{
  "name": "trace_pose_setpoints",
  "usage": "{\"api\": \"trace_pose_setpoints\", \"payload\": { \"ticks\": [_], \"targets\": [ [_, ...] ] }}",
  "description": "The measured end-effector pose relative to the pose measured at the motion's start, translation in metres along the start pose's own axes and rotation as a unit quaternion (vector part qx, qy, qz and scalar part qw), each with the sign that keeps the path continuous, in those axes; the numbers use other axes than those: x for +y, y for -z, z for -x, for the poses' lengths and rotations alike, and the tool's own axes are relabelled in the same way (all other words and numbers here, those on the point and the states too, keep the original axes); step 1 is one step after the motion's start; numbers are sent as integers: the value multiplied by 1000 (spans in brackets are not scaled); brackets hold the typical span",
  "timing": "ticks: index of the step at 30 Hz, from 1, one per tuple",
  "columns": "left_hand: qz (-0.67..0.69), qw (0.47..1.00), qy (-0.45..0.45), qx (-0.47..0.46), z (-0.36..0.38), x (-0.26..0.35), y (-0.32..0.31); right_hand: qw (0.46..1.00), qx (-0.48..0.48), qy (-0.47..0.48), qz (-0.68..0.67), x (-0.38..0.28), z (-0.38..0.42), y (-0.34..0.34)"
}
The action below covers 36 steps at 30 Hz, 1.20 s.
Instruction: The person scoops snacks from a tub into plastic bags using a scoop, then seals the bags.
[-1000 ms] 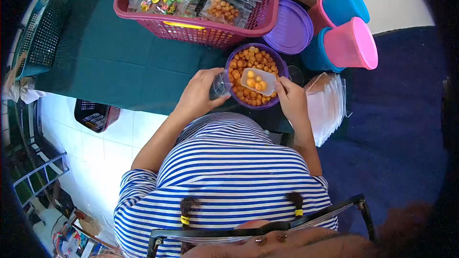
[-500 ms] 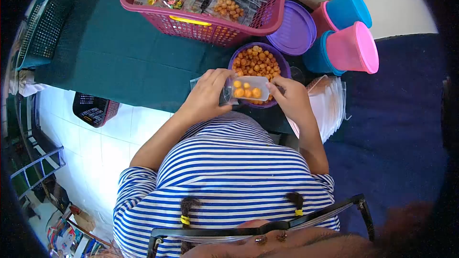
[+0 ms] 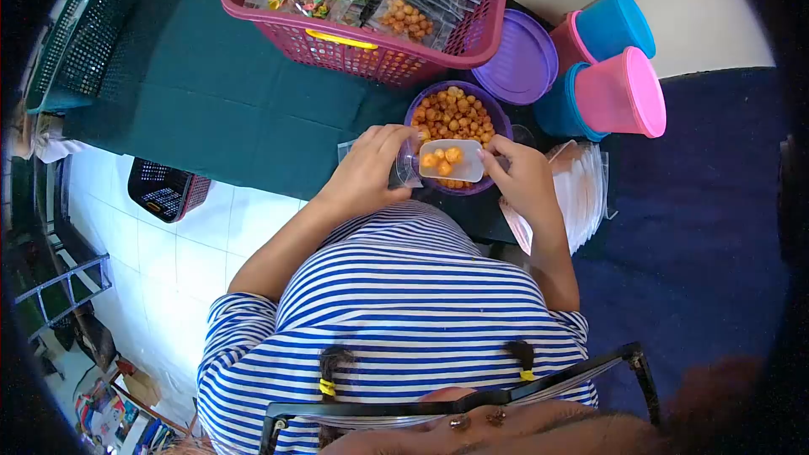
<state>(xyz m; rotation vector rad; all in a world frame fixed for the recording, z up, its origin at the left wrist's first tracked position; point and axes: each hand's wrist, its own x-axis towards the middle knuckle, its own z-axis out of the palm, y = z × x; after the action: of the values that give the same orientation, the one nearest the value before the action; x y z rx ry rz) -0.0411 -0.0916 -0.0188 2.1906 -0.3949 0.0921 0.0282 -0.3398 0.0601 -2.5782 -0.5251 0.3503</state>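
Note:
My right hand (image 3: 524,181) grips a small translucent white scoop (image 3: 472,162) between thumb and fingers. Several round orange snack balls (image 3: 444,159) lie in its left part. Close to the scoop's left end, my left hand (image 3: 371,164) is closed around a clear plastic bag (image 3: 407,160), whose mouth faces the scoop. Just beyond and below both hands stands a purple tub (image 3: 506,122) filled with the same orange balls. The scoop covers part of the tub, and my left fingers hide much of the bag.
A maroon basket (image 3: 404,72) with filled snack packets stands behind the tub. A purple lid (image 3: 516,59) leans beside it, near pink (image 3: 619,93) and blue containers (image 3: 619,21). Flat clear bags (image 3: 581,194) are stacked at the right. A green basket (image 3: 76,46) sits far left.
Fewer orange balls lie in the scoop than before. The scoop has shifted slightly right with my right hand, while my left hand keeps its hold on the bag.

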Motion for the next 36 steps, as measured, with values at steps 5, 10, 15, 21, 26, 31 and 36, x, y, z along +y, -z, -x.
{"api": "trace_pose_setpoints", "payload": {
  "ticks": [5, 10, 15, 21, 26, 31, 36],
  "targets": [
    [9, 1000, -3, -2, -1, 1, -3, 999, 21, 12, 24, -7, 1, 3],
    [14, 1000, -8, 5, -1, 1, -3, 999, 35, 18, 18, -7, 1, 1],
    [-3, 1000, -4, 11, 0, -2, -6, 998, 48, 31, 36, -6, 1, 2],
    [3, 1000, -10, -8, -2, -2, -6, 992, 56, 81, 77, -9, 1, 4],
    [2, 1000, -14, -2, -1, -2, -7, 995, 42, 74, 51, -9, 1, 5],
    [6, 1000, -15, -8, -3, -1, -9, 994, 42, 84, 58, -10, 3, 11],
    [-1, 1000, -24, -5, -4, 4, -8, 996, 31, 75, 49, -13, 5, 14]
  ]
}}
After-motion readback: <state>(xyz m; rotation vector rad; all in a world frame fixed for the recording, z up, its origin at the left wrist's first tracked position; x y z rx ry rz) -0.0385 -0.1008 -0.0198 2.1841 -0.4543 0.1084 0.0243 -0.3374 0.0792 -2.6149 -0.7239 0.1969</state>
